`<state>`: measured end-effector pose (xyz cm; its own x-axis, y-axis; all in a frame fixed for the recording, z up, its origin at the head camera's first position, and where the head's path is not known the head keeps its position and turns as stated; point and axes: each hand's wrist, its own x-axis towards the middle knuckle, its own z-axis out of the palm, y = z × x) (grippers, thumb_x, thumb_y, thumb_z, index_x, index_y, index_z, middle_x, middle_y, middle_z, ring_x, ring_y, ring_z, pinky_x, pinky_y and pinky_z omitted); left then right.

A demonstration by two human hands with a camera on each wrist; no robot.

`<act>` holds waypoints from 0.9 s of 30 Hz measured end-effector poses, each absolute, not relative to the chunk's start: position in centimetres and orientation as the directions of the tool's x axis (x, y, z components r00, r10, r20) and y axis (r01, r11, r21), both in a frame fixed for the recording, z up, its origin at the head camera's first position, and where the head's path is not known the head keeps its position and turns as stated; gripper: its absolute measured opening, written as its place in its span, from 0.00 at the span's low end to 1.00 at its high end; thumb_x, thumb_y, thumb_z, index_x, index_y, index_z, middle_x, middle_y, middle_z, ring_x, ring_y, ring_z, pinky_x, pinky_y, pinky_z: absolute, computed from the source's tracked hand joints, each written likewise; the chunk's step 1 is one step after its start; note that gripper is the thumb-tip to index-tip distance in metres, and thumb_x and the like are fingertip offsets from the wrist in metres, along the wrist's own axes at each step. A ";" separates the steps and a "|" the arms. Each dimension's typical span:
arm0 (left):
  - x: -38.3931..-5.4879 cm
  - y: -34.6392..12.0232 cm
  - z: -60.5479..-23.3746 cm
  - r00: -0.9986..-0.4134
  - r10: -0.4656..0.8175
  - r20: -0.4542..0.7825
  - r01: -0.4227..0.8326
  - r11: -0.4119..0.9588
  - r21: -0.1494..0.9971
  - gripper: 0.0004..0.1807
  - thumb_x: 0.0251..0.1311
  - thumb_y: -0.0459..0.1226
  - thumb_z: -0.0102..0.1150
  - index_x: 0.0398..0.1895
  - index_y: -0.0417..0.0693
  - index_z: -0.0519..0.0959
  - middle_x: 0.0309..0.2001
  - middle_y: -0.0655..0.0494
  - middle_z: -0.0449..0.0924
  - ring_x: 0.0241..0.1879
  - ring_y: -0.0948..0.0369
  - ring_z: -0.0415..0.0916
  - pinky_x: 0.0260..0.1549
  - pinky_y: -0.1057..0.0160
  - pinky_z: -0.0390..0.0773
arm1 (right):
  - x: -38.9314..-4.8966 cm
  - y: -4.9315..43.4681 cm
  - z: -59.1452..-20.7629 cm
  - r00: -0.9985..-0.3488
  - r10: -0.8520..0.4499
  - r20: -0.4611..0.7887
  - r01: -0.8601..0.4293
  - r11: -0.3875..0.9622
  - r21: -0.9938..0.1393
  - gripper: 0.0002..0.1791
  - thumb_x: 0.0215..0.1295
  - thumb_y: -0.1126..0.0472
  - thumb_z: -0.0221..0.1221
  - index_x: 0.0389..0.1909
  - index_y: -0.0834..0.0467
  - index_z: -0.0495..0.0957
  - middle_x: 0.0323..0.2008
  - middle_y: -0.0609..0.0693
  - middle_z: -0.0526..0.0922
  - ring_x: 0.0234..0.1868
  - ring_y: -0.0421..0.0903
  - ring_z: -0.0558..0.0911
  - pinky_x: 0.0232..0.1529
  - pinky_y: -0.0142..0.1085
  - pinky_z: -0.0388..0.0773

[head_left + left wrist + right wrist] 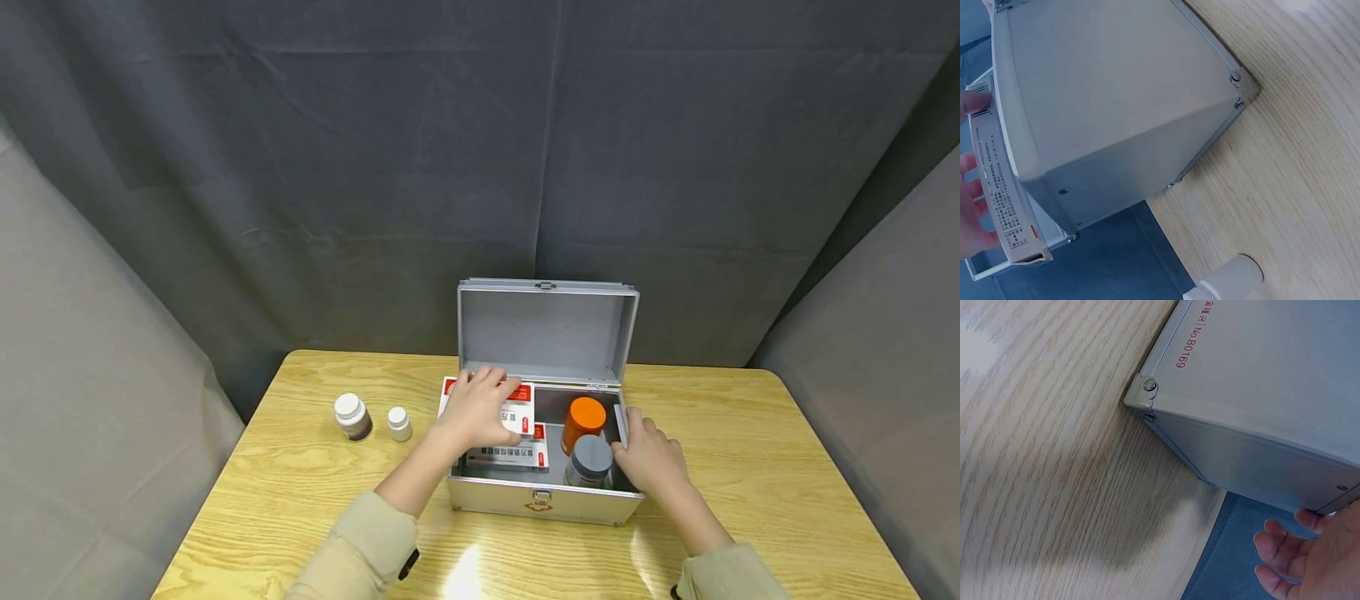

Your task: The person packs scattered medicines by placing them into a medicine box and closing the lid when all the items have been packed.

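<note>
An aluminium first-aid case stands on the table with its lid raised. My left hand grips a flat white-and-red medicine box over the case's left part. The left wrist view shows thumb and fingers across that box's printed edge. Below it, a similar medicine box lies in the case. My right hand holds the case's right rim, other fingers loose outside the side wall. Inside, toward the right, stand an orange-capped bottle and a grey-capped jar.
Two white-capped bottles stand left of the case: a larger bottle and a smaller white bottle. The wooden table ends at a dark grey curtain behind. Something white is against the case's right inner wall.
</note>
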<state>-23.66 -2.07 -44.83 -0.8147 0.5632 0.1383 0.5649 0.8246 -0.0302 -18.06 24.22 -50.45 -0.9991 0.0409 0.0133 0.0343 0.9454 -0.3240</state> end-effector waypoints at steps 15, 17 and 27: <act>-23.6 0.0 -45.2 -0.807 0.586 0.074 0.585 0.810 -0.029 0.45 0.36 0.62 0.62 0.63 0.58 0.66 0.60 0.56 0.67 0.60 0.56 0.61 0.58 0.45 0.59 | -18.0 24.2 -50.3 -0.999 0.041 0.011 0.036 0.947 -0.320 0.32 0.58 0.55 0.51 0.59 0.68 0.56 0.44 0.68 0.72 0.38 0.60 0.75 0.35 0.54 0.67; -23.6 0.1 -45.3 -0.807 0.587 0.063 0.587 0.809 -0.030 0.45 0.37 0.62 0.63 0.62 0.58 0.66 0.60 0.56 0.67 0.60 0.56 0.61 0.58 0.44 0.58 | -18.0 24.2 -50.3 -0.999 0.042 0.012 0.036 0.947 -0.320 0.32 0.58 0.55 0.51 0.59 0.68 0.56 0.44 0.68 0.72 0.38 0.60 0.75 0.35 0.54 0.67; -23.9 0.8 -45.4 -0.797 0.602 0.050 0.602 0.798 -0.025 0.46 0.37 0.62 0.63 0.64 0.58 0.65 0.60 0.56 0.66 0.60 0.56 0.61 0.58 0.44 0.58 | -18.0 24.2 -50.4 -0.999 0.043 0.014 0.037 0.949 -0.314 0.32 0.58 0.54 0.51 0.59 0.67 0.56 0.44 0.68 0.72 0.38 0.60 0.75 0.35 0.54 0.67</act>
